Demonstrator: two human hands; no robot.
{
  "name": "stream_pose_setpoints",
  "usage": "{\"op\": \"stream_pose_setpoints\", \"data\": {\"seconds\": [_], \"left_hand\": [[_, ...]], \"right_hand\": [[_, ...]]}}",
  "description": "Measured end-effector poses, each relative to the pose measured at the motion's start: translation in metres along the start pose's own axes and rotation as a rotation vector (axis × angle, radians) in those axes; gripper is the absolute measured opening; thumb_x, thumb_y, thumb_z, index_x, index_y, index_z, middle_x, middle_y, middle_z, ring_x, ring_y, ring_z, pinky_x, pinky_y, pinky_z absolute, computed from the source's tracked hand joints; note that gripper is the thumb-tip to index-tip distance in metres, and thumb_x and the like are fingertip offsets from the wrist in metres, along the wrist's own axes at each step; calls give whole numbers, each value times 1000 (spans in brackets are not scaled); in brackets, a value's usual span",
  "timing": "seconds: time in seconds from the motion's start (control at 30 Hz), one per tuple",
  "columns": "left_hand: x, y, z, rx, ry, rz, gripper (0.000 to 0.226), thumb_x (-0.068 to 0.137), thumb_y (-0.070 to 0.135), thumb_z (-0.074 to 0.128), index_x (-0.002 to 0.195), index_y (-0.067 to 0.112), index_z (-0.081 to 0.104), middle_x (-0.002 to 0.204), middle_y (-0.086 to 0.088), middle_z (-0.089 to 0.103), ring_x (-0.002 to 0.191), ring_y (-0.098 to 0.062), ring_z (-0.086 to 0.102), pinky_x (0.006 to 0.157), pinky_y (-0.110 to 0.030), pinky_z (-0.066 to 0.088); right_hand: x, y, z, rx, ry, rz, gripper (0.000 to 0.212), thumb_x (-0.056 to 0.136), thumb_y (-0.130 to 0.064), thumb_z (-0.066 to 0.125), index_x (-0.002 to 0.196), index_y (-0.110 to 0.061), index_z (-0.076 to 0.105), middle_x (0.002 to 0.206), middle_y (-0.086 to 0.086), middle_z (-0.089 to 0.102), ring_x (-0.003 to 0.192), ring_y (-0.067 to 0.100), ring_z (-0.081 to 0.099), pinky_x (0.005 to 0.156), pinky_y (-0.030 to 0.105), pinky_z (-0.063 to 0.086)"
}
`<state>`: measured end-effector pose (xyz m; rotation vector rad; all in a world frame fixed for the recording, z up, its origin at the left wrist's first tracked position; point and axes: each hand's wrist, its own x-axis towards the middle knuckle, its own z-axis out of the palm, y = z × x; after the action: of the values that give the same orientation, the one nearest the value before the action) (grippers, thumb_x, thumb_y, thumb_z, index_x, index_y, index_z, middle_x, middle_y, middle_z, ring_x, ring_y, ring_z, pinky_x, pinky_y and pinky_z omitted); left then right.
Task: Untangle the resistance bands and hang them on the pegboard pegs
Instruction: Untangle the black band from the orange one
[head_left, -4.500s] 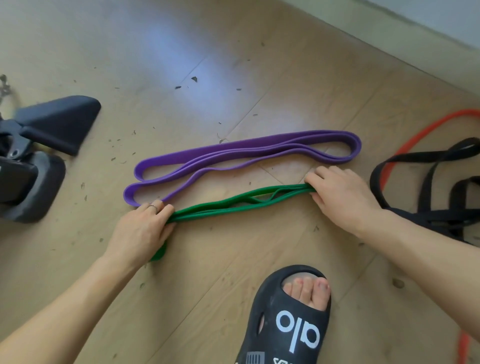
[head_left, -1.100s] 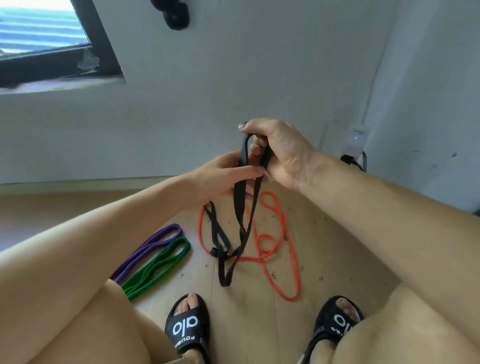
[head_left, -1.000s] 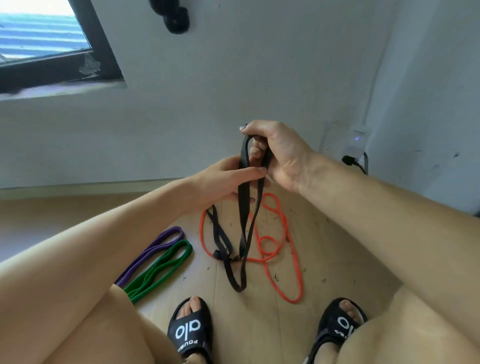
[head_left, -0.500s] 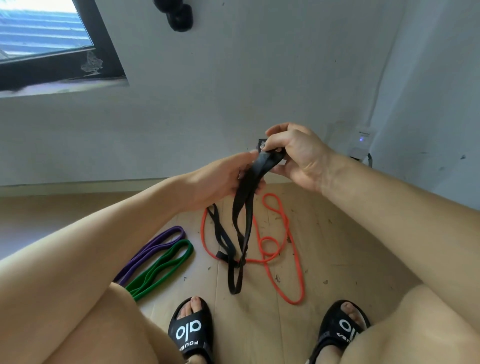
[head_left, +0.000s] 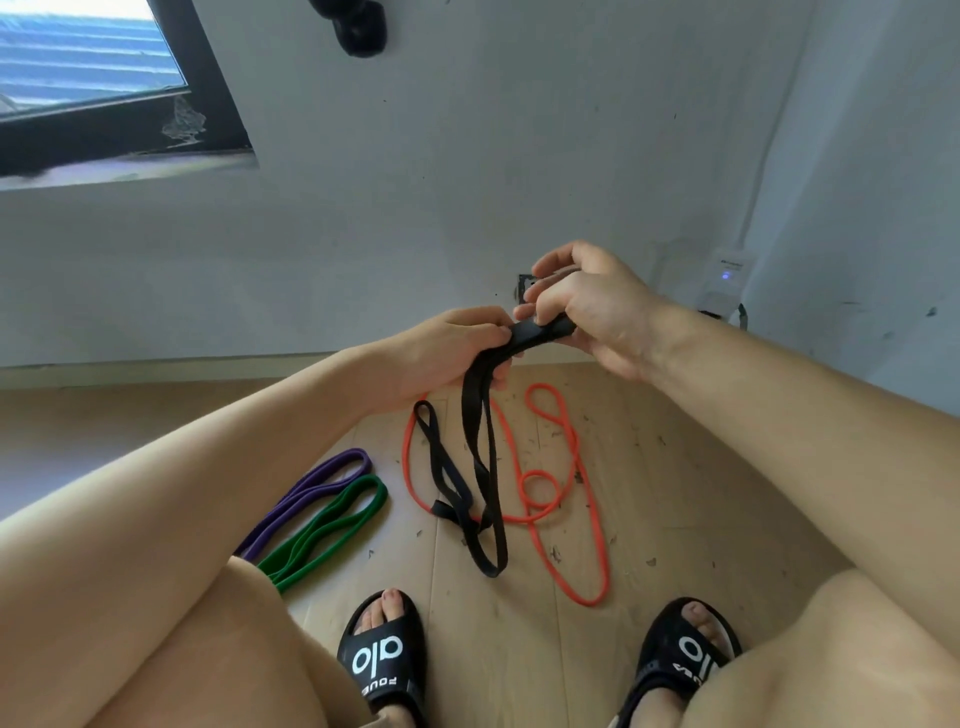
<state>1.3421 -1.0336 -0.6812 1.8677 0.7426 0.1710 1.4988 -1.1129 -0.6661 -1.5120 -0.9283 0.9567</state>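
Halfway, roughly: both hands, left hand (head_left: 447, 348) and right hand (head_left: 597, 312), pinch the knotted black band (head_left: 480, 457); purple band (head_left: 311, 488) and green band (head_left: 332, 525) lie straightened, orange band (head_left: 582, 499) looped, none hung.

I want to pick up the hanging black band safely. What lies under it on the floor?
Under the black band lies the orange band, looped on the wooden floor. Where the black strands cross it, parts of the orange band are hidden.

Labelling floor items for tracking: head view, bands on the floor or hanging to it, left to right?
purple band → green band → black band, gripped by both hands → orange band. Orange's left loop passes behind the black, so order follows each band's bulk.
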Motion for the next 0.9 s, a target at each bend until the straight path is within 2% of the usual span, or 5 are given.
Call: {"op": "stream_pose_setpoints", "data": {"seconds": [0.1, 0.2, 0.33, 0.5, 0.9], "left_hand": [[0, 5, 4, 115, 12, -17, 22, 108, 15, 41, 102, 16, 62, 89, -3, 62, 82, -16, 58, 81, -30, 47], [-2, 10, 9, 92, 18, -2, 18, 106, 15, 46, 103, 25, 60, 94, -2, 62, 83, -13, 57, 82, -26, 47], [-4, 9, 8, 149, 5, 70, 11, 101, 9, 53, 97, 14, 62, 86, 0, 59, 82, -15, 53, 76, -34, 47], [-6, 4, -2, 556, -91, 77, 12, 89, 23, 65, 99, 21, 59, 87, 6, 67, 81, -13, 63, 84, -45, 56], [4, -26, -9, 357, -108, 38, 10, 91, 19, 70, 88, 19, 61, 77, 1, 66, 75, -15, 67, 78, -42, 58]], "right_hand": [[-4, -4, 5, -525, 29, -239, 36, 85, -1, 58, 115, -20, 55, 109, -1, 63, 105, 17, 62, 84, 26, 50], [-6, -7, 20, -642, -3, -441, 21, 100, -20, 51, 121, -23, 56, 98, -12, 61, 93, 9, 59, 77, 20, 44], [1, 7, 24, -884, -102, -288, 37, 107, -46, 31, 91, -24, 55, 80, -7, 57, 81, 21, 58, 72, 37, 44], [7, 6, 17, -825, -59, -235, 26, 104, -34, 48, 80, -24, 53, 77, -7, 59, 75, 15, 57, 62, 30, 39], [6, -23, 1, -439, 290, -354, 15, 93, -29, 67, 83, -23, 59, 69, -8, 63, 64, 7, 60, 64, 27, 48]]}}
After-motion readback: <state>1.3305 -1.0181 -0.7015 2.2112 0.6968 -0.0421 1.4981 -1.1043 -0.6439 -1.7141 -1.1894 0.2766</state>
